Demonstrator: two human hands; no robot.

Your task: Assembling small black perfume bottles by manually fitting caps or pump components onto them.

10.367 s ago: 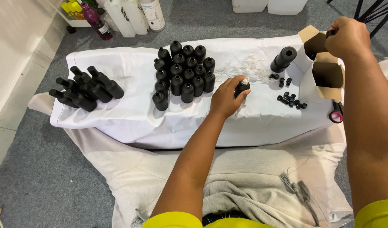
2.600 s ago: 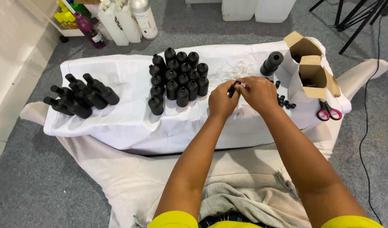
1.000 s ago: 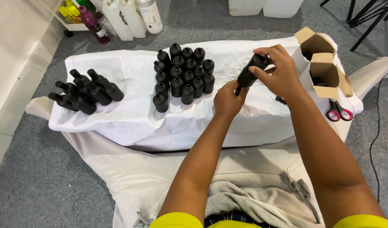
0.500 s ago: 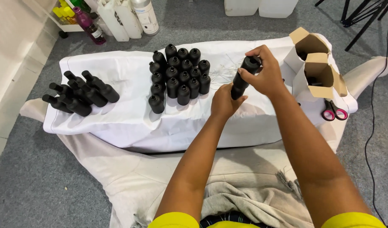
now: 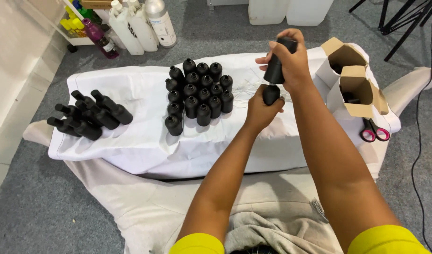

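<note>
- Right hand (image 5: pixel 295 61) is wrapped around a black plastic bottle (image 5: pixel 276 66), held up off the table and tipped so its neck points down toward the other hand.
- Left hand (image 5: pixel 259 109) sits just below it, fingers closed on a small black cap (image 5: pixel 271 93) that meets the bottle's neck. Can't tell if the cap is actually threaded on or just touching.
- To the left of both hands there's a tight cluster of upright black bottles (image 5: pixel 198 95) standing on the white cloth (image 5: pixel 131 141) that covers the low table.
- Way further left, well apart from the hands, a pile of black bottles lying on their sides (image 5: pixel 89 115).
- To the right of the right hand, two open cardboard boxes (image 5: pixel 354 80), and just past them a pair of pink-handled scissors (image 5: pixel 375 133) near the table edge.
- Beyond the hands, on the grey floor, some white jugs (image 5: pixel 136 26) and a purple bottle (image 5: pixel 101 40).
</note>
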